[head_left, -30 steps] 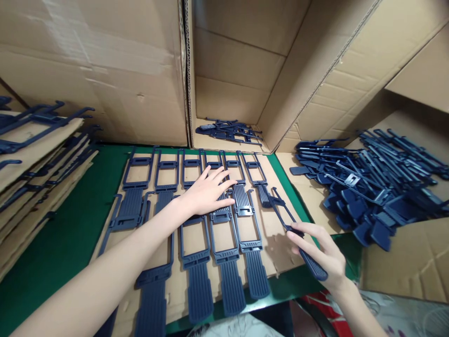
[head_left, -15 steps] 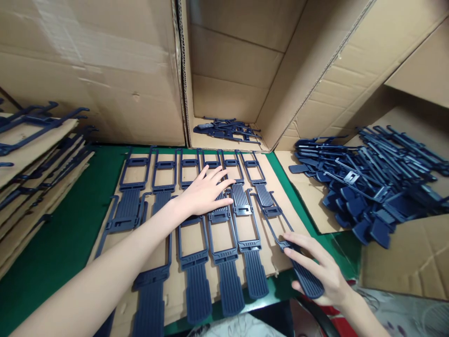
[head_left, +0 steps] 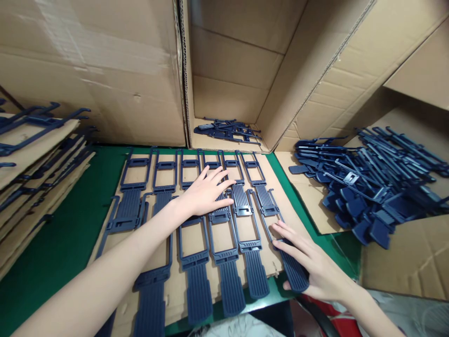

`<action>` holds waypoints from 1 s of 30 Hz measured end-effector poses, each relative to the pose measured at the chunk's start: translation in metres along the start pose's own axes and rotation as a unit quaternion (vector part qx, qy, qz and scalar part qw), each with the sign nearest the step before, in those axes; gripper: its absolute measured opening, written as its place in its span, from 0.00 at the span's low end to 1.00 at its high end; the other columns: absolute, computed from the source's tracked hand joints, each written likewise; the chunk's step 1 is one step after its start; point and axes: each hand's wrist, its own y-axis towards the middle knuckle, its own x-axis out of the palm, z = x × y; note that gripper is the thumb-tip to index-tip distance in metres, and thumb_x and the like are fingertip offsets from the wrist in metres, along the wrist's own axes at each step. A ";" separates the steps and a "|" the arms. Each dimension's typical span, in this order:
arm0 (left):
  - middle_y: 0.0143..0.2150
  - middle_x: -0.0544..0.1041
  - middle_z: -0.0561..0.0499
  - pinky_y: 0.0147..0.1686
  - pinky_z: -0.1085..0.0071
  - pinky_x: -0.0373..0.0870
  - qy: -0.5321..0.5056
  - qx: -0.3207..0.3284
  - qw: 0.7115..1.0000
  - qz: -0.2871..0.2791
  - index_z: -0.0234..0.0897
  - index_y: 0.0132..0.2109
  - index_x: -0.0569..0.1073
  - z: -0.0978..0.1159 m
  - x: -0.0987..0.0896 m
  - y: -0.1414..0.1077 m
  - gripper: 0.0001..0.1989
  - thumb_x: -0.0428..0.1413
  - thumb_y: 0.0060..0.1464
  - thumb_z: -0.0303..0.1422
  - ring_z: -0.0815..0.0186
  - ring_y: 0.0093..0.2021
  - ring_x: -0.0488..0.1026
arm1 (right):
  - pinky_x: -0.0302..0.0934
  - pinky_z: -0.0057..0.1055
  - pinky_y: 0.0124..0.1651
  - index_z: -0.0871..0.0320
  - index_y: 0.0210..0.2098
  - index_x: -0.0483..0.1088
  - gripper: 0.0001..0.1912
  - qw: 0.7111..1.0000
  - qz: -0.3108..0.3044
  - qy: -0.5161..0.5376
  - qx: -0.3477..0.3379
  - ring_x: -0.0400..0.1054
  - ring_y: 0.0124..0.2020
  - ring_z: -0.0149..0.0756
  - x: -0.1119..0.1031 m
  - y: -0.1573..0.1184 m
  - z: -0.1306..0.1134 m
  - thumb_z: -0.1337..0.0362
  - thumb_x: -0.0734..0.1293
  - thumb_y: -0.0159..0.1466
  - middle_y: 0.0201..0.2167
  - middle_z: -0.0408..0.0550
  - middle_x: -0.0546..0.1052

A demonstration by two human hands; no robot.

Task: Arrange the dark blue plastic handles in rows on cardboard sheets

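Observation:
My left hand (head_left: 208, 192) lies flat with fingers spread over the middle of two rows of dark blue plastic frames with ribbed paddles, covering parts of several. Near the front right corner, my right hand (head_left: 315, 264) is closed on the ribbed end of one dark blue plastic frame (head_left: 296, 274). That frame's hooked end lies on the cardboard sheet (head_left: 293, 215), overlapping the paddle of the back-row frame behind it. Just to its left is another frame (head_left: 257, 274), its paddle reaching past the sheet's front edge.
Stacked cardboard layers with frames (head_left: 42, 173) stand at the left. A heap of similar frames (head_left: 365, 187) lies on cardboard at the right. Behind, an open carton (head_left: 231, 89) holds a few more. The table (head_left: 66, 252) is green.
My right hand has moved left with the plastic frame, bringing it closer to its neighbour in the front row. My left hand has stayed in place.

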 end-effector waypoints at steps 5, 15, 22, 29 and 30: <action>0.69 0.52 0.43 0.66 0.50 0.33 -0.001 -0.003 1.000 0.000 0.41 0.63 0.61 0.000 0.000 0.000 0.32 0.40 0.61 0.55 0.52 0.70 0.43 | 0.45 0.58 0.65 0.58 0.66 0.53 0.45 1.000 -0.020 -0.020 -0.002 0.44 0.67 0.55 -0.004 0.000 0.003 0.47 0.70 0.55 0.67 0.60 0.52; 0.70 0.52 0.42 0.65 0.48 0.33 0.001 -0.006 1.000 -0.010 0.40 0.64 0.60 0.002 -0.002 0.000 0.32 0.41 0.61 0.54 0.52 0.70 0.43 | 0.48 0.57 0.64 0.57 0.66 0.54 0.41 0.999 0.005 -0.038 0.004 0.47 0.67 0.55 -0.030 -0.003 0.010 0.42 0.63 0.60 0.66 0.58 0.54; 0.70 0.51 0.43 0.65 0.49 0.34 0.001 -0.010 1.000 -0.015 0.41 0.64 0.60 0.003 -0.004 0.000 0.31 0.41 0.61 0.54 0.52 0.70 0.43 | 0.48 0.54 0.65 0.50 0.67 0.48 0.32 0.985 0.074 0.005 0.158 0.45 0.68 0.47 -0.013 0.029 0.015 0.57 0.61 0.66 0.68 0.52 0.52; 0.69 0.53 0.43 0.66 0.50 0.35 0.010 -0.005 1.000 0.003 0.42 0.64 0.60 0.001 0.000 0.000 0.32 0.40 0.61 0.55 0.53 0.70 0.44 | 0.48 0.52 0.66 0.49 0.63 0.56 0.27 0.970 0.113 0.098 0.191 0.44 0.68 0.45 0.005 0.060 0.026 0.57 0.62 0.66 0.67 0.50 0.53; 0.69 0.53 0.43 0.66 0.50 0.35 0.009 -0.004 1.000 0.005 0.42 0.63 0.60 0.001 0.000 0.000 0.32 0.40 0.61 0.55 0.53 0.70 0.44 | 0.48 0.52 0.66 0.50 0.63 0.57 0.26 0.971 0.110 0.097 0.188 0.44 0.68 0.45 0.006 0.063 0.027 0.57 0.62 0.66 0.67 0.50 0.53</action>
